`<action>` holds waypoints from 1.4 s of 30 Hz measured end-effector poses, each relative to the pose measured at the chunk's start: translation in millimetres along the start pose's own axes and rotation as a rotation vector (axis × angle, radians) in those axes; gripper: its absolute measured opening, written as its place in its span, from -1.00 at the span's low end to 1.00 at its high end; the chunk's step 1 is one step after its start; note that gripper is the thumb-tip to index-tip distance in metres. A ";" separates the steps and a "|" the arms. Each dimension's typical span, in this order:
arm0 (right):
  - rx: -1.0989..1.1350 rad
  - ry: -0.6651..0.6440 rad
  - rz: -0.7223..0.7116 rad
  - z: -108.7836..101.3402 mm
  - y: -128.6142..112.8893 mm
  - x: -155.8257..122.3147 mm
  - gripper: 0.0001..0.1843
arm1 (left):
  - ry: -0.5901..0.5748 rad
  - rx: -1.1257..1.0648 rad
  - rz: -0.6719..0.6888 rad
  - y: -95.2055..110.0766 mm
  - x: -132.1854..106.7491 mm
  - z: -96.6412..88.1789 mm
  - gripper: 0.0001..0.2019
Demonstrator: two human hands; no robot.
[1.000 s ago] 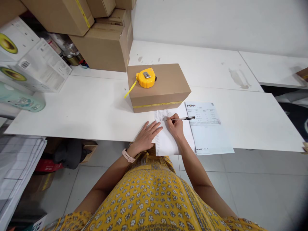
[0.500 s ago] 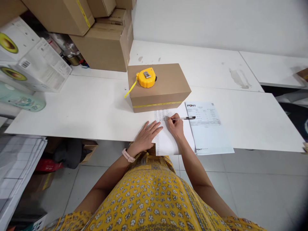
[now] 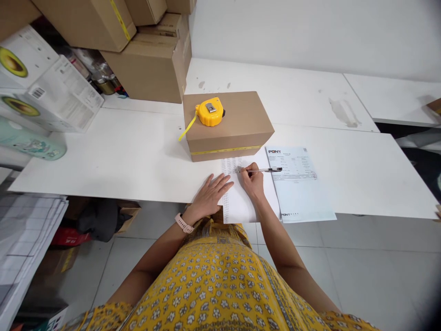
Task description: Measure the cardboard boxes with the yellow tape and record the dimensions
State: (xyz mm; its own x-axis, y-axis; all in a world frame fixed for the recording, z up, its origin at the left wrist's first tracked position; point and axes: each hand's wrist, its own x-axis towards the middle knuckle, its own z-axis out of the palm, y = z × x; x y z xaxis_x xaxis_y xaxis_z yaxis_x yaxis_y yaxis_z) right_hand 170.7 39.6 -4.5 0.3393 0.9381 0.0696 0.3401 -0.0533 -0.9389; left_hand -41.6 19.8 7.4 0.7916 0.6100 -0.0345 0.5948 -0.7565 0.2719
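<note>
My right hand (image 3: 252,183) is closed around a pen (image 3: 267,170), its tip at the end of the written columns on a white sheet of paper (image 3: 237,207). Flat and with fingers spread, my left hand (image 3: 212,193) rests on the table and the left edge of that sheet. Just beyond the hands sits a closed cardboard box (image 3: 237,124) with yellow tape along its front, covering the top of the sheet. On the box lies a yellow tape measure (image 3: 211,111). A printed page (image 3: 303,193) headed PONY lies right of my right hand.
Stacked cardboard boxes (image 3: 148,64) stand at the back left. White boxes with avocado pictures (image 3: 62,96) and a pale green bottle (image 3: 32,140) are at the far left. The white table (image 3: 120,156) ends close to my body. A wall (image 3: 310,32) rises behind.
The pen and my right hand have shifted very slightly to the right along the writing. My left hand, the box and the tape measure stay in place.
</note>
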 end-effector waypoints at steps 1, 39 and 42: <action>0.000 0.002 0.004 0.6 -0.4 -0.5 -0.76 | 0.006 -0.005 0.001 -0.1 -0.1 0.0 -0.11; -0.004 0.345 -0.367 -53.7 -50.7 5.4 -0.62 | 0.717 -1.199 -0.270 -47.3 84.1 -175.0 -0.46; 0.343 -0.017 -0.137 -43.6 -106.4 27.5 -0.44 | 0.628 -1.305 -0.198 -31.2 81.4 -180.4 -0.49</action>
State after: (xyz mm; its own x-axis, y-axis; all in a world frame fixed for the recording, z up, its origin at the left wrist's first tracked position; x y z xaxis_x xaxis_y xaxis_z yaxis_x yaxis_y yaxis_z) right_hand 182.1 56.1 112.0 0.2957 0.9341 0.2001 0.0665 0.1888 -0.9798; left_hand -21.0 135.6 169.6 0.3201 0.9356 0.1492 -0.1322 -0.1118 0.9849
